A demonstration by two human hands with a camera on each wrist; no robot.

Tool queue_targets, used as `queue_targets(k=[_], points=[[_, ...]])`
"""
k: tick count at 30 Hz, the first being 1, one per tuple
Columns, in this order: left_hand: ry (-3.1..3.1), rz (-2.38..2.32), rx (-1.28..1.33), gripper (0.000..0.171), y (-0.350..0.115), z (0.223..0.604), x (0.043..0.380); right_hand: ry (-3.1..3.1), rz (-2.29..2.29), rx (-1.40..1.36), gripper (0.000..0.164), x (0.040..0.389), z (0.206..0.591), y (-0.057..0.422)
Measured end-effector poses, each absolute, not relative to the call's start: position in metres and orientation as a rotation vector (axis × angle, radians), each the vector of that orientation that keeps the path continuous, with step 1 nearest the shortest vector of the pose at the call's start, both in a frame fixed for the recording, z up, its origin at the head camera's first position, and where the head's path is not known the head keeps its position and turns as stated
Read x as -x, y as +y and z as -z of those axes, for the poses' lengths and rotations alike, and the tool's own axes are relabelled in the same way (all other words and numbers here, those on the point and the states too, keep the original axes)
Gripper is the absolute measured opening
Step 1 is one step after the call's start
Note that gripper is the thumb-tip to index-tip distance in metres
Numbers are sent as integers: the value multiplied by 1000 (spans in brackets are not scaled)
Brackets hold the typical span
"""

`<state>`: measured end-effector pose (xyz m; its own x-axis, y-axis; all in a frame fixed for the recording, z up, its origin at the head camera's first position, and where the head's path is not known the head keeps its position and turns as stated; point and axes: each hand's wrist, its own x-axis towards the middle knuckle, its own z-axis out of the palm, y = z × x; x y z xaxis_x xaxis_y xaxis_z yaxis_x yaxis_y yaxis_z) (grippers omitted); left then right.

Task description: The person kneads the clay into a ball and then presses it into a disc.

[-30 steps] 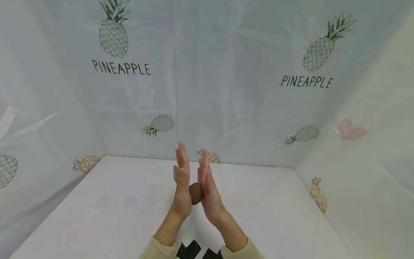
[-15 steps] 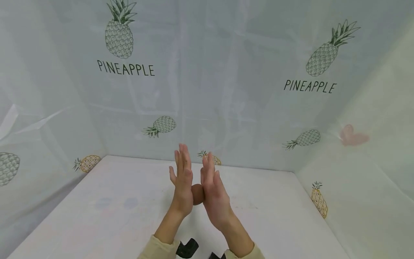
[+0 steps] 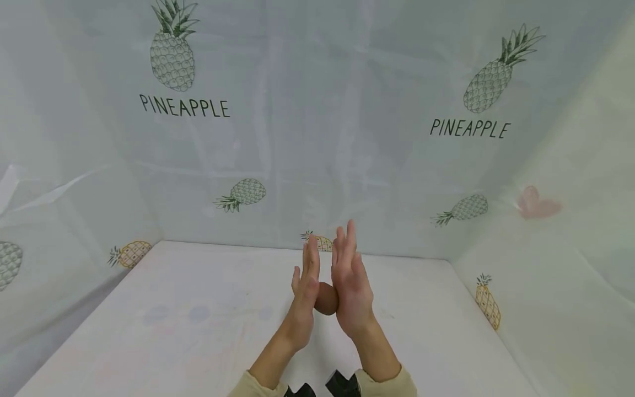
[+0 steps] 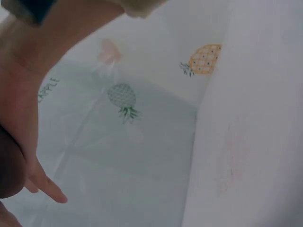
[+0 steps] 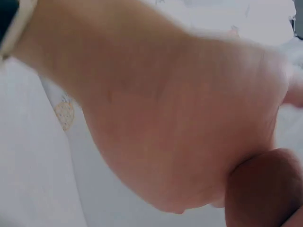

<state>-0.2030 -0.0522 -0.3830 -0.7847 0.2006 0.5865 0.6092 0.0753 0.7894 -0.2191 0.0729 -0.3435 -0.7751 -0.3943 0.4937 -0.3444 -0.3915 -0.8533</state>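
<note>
A smooth brown ball [image 3: 326, 299], like a lump of modelling clay, is squeezed between the two palms in the head view. The left hand [image 3: 302, 306] presses it from the left, its fingers straight and pointing up and away. From the other side the palm of the right hand [image 3: 353, 295] lies against it, fingers also extended and set slightly higher than the left ones. The brown ball [image 4: 10, 165] shows partly at the left edge of the left wrist view. In the right wrist view, the ball [image 5: 260, 189] sits at the lower right against a palm.
The hands are over a white table [image 3: 198, 358] with faint smudges. A pale sheet [image 3: 317, 138] printed with pineapples encloses it at the back and sides. Black camera mounts [image 3: 342, 383] sit at the wrists, beside beige sleeves [image 3: 392, 383].
Both hands and the ball have shifted right in the head view. The right hand has slid forward and the left back, so the right fingertips are now the higher ones.
</note>
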Motion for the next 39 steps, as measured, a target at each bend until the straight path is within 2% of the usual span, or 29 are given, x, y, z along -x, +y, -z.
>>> queue_targets(k=[10,17,28,33,39], points=[[-1867,2054,1032,61,-47,372,190,1879,2397,940,61,236,357,76],[-1794,2059,1027,60,-57,362,190,1991,2227,995,60,240,368,66],[-1811,1908,755,65,-78,365,201,1993,1951,1088,57,220,368,52],[-1865,1871,583,68,-85,369,210,1807,1968,1096,57,210,358,52],[-1983,1691,527,67,-79,376,216,1619,2098,1116,64,207,347,59]])
